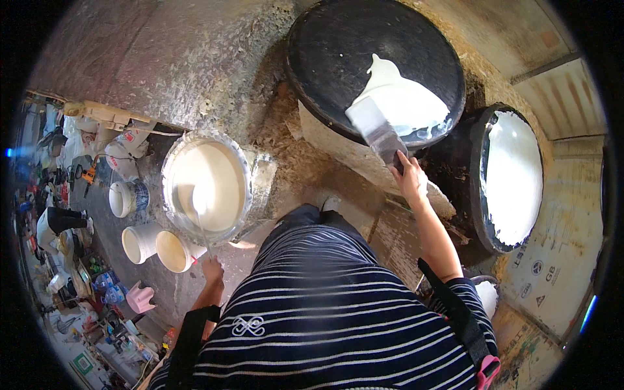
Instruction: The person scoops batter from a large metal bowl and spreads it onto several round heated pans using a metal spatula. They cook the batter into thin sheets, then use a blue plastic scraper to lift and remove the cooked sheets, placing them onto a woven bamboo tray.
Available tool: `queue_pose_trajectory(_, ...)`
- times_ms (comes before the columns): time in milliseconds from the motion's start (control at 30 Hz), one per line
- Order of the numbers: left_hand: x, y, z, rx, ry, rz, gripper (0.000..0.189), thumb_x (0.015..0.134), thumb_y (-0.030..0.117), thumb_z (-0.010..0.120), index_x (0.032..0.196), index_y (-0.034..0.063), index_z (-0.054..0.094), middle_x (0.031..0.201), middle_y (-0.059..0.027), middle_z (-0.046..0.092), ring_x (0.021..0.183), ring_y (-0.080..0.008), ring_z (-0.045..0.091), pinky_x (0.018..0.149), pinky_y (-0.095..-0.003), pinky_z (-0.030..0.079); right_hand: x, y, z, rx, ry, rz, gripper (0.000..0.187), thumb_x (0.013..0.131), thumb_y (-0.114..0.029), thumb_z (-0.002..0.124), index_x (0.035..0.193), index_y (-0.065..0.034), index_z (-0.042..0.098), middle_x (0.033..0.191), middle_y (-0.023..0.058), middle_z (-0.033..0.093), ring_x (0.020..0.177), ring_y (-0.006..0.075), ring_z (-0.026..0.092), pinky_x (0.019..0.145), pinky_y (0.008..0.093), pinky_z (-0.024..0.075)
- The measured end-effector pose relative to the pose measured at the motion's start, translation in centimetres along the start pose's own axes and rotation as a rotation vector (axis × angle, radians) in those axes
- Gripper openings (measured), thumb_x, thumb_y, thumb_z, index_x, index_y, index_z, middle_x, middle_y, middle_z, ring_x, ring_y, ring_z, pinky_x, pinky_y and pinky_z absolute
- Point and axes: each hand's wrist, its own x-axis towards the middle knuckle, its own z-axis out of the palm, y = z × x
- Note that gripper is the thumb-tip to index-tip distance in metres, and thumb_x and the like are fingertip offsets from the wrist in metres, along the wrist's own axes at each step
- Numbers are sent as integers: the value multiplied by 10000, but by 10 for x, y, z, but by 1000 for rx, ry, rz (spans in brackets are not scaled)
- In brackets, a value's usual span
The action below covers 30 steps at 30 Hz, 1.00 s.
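My right hand (413, 183) grips the handle of a wide metal scraper (378, 129). The blade meets the edge of a thick white liquid (397, 100) spread on a round black slab (331, 58). On the left, my left hand (213, 274) is closed around the long thin handle of a ladle (201, 225). The ladle reaches over a large round tub (170, 151), which contains a cream-coloured liquid (229, 190). Its bowl is hard to make out in the bright glare on the liquid.
A second round black form (480, 146), its face coated white, stands at the right. Two white buckets (146, 239) (187, 251) and a paint-marked pail (140, 196) sit left of the tub. A pink stool (140, 297) and a person (53, 226) are farther left.
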Motion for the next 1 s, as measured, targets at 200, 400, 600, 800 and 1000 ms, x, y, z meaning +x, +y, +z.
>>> queue_pose_trajectory(200, -34, 3, -3, -1035, -90, -740, 179, 929, 204, 451, 1039, 67, 482, 544, 29, 301, 437, -101, 322, 436, -252, 355, 23, 60, -35, 195, 317, 429, 505, 737, -279, 720, 1197, -135, 567, 1027, 145, 646, 903, 289, 637, 786, 344, 488)
queue_pose_trajectory(400, -59, 139, -20, -1019, -221, -268, 282, 960, 340, 417, 1046, 77, 473, 513, 68, 224, 406, -59, 245, 406, -221, 259, 19, 24, 8, 691, 187, 190, 459, 813, -280, 671, 1143, 25, 580, 1012, 142, 659, 877, 149, 618, 769, 268, 475)
queue_pose_trajectory(600, -31, 290, -27, -717, -528, 86, 254, 972, 254, 396, 1037, 39, 516, 520, 66, 270, 405, -33, 256, 378, -198, 229, 29, -11, -19, 20, 129, -60, 466, 785, -271, 665, 1228, -243, 524, 1041, 132, 607, 892, 327, 616, 731, 401, 508)
queue_pose_trajectory(800, -6, 421, 40, -516, -674, 400, 234, 948, 184, 467, 1059, 0, 558, 570, 70, 351, 448, -9, 300, 401, -169, 246, 47, 94, -43, 658, 329, 424, 504, 772, -281, 711, 1153, 18, 574, 1004, 121, 656, 866, 161, 615, 777, 272, 471)
queue_pose_trajectory(1000, 8, 482, 95, -33, -235, 867, 234, 897, 226, 555, 996, 23, 615, 581, -64, 534, 467, -138, 482, 438, -298, 353, 32, -7, -10, 349, -77, 24, 486, 798, -282, 664, 1222, -76, 545, 1113, 163, 610, 1024, 258, 594, 867, 328, 462)
